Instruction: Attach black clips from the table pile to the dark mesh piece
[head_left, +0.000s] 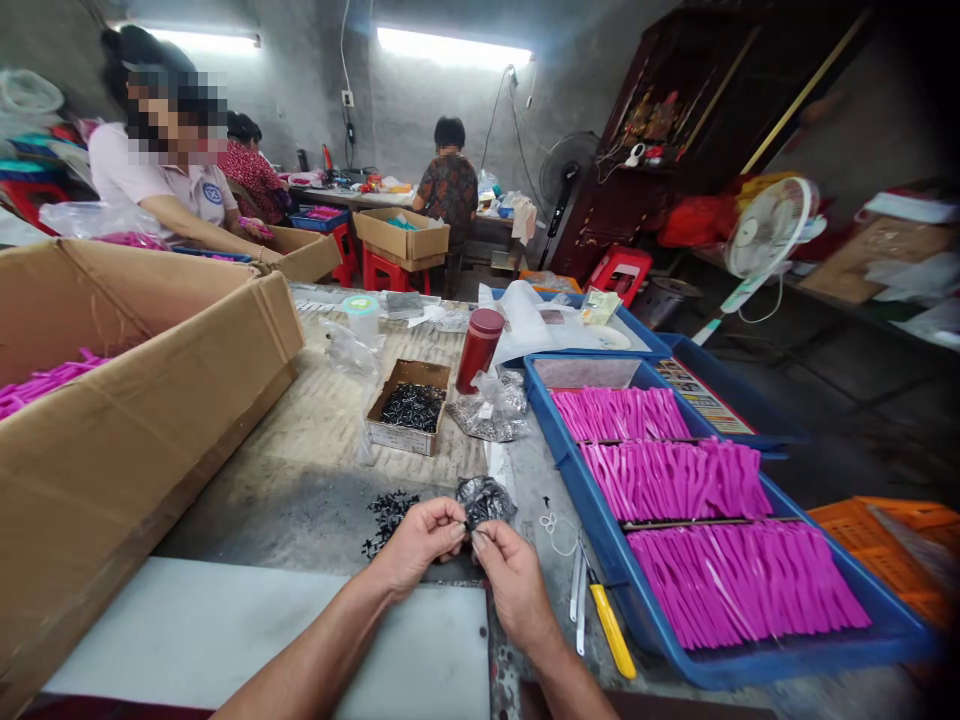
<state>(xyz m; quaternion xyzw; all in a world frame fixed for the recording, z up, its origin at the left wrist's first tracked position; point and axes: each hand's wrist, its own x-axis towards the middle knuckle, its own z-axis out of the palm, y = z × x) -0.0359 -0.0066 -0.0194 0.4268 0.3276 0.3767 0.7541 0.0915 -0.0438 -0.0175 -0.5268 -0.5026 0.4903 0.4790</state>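
Note:
My left hand [420, 540] and my right hand [514, 580] meet over the table's near edge. Both pinch a small clear plastic bag of dark little metal parts [486, 500], left fingers at its left corner, right fingers just below it. A loose heap of the same dark parts [386, 515] lies on the table just left of the bag. Beneath my forearms lies a white board [247, 630].
A blue tray [600, 520] with rows of pink plastic strips [675, 480] lies to my right; a yellow-handled knife [611, 625] and tweezers beside it. A big cardboard box [135, 420] fills the left. A small box of dark parts [411, 405], a red bottle [478, 350] and other people stand further off.

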